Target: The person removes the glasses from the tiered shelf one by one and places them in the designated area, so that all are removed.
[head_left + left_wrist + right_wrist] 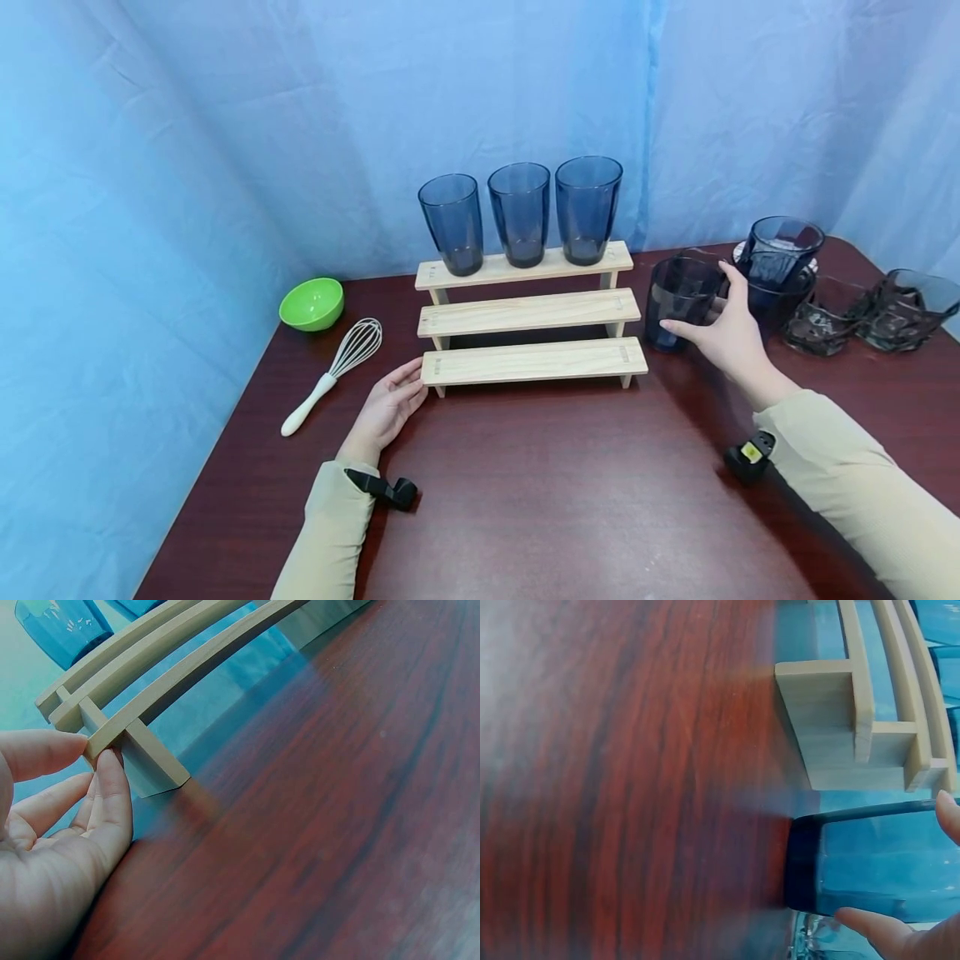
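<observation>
Glass tumbler (678, 302) looks smooth, fragile; right hand (731, 333) curls round its side, left hand (390, 404) flat, steadying wooden rack (532, 362)

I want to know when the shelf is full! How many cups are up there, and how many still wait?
Three blue glasses already stand on the top step of the wooden rack. The right hand grips a fourth glass that stands on the table beside the rack, while the left hand touches the rack's bottom corner. The middle and bottom steps are bare, and more glassware waits at the right.
</observation>
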Available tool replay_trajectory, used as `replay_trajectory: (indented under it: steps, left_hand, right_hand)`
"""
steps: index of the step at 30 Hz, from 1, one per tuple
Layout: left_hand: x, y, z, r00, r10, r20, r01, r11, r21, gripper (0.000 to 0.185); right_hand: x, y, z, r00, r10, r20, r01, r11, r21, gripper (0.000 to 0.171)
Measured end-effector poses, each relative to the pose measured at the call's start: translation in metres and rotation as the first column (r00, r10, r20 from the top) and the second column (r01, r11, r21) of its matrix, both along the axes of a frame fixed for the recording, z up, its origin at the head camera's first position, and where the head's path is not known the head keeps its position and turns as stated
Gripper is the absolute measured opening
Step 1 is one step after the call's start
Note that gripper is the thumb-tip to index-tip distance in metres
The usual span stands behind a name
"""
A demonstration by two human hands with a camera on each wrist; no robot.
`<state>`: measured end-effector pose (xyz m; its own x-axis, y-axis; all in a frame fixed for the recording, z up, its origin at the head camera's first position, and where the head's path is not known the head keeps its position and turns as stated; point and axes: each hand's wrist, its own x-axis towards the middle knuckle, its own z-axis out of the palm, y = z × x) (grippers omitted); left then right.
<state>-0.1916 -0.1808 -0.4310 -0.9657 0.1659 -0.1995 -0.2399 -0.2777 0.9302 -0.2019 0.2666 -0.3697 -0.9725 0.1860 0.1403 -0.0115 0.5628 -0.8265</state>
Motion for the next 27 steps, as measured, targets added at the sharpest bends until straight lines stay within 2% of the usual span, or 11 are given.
replay_trajectory:
  steps: [10,16,24,27]
  left_hand:
    - [0.001,0.000,-0.001,1.000,-0.001,-0.019,0.002,1.000,0.010,0.054]
    - [0.002,0.000,0.001,1.000,0.004,-0.013,-0.004,1.000,0.010,0.054]
    - [0.002,0.000,0.002,1.000,0.015,0.004,-0.015,1.000,0.014,0.054]
    - [0.002,0.001,0.003,1.000,0.013,0.001,-0.013,1.000,0.007,0.053]
  right_hand:
    - [0.017,0.006,0.012,0.999,0.041,0.016,-0.041,0.998,-0.037,0.105]
    - [0.029,0.009,0.020,0.999,0.030,0.028,-0.030,0.999,-0.011,0.100]
    - [0.043,0.007,0.028,0.998,0.033,-0.050,-0.038,0.995,-0.090,0.088]
    - [0.045,0.004,0.030,0.996,0.045,-0.071,-0.052,0.995,-0.090,0.086]
